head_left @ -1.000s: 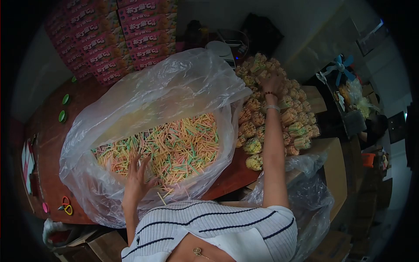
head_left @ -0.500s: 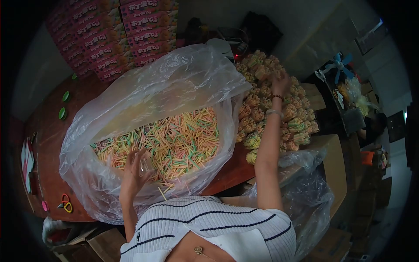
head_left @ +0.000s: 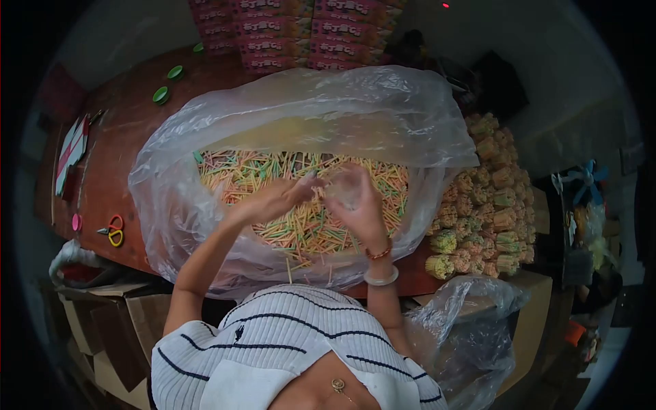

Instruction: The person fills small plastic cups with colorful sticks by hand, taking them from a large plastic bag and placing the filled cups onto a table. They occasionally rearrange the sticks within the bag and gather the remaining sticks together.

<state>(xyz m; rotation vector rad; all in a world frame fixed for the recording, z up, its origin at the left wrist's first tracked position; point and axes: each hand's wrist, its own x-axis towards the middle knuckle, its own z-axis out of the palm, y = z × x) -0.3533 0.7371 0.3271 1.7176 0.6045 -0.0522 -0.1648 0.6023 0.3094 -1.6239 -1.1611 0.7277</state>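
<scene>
A large clear plastic bag [head_left: 164, 178] lies spread on the table, its mouth gaping over a heap of short pastel candy sticks [head_left: 287, 232]. Above the heap, my right hand [head_left: 363, 213] is curled around a clear plastic cup [head_left: 346, 193], bracelet and bangle on its wrist. My left hand [head_left: 290, 193] reaches in from the left, fingertips bent together right beside the cup; what they hold, if anything, I cannot make out. A few sticks [head_left: 295, 263] lie at the bag's near edge.
Many bundles of sticks [head_left: 488, 205] are piled on the right. Pink printed boxes [head_left: 273, 34] are stacked at the back. On the left lie scissors [head_left: 115, 231], green caps [head_left: 161, 95] and a pink cap [head_left: 76, 222]. A cardboard box [head_left: 529, 321] with plastic film stands at the lower right.
My right hand has come back from the pile of bundles to the middle of the bag. The clear cup, earlier in my left hand, is now in my right. The view has turned.
</scene>
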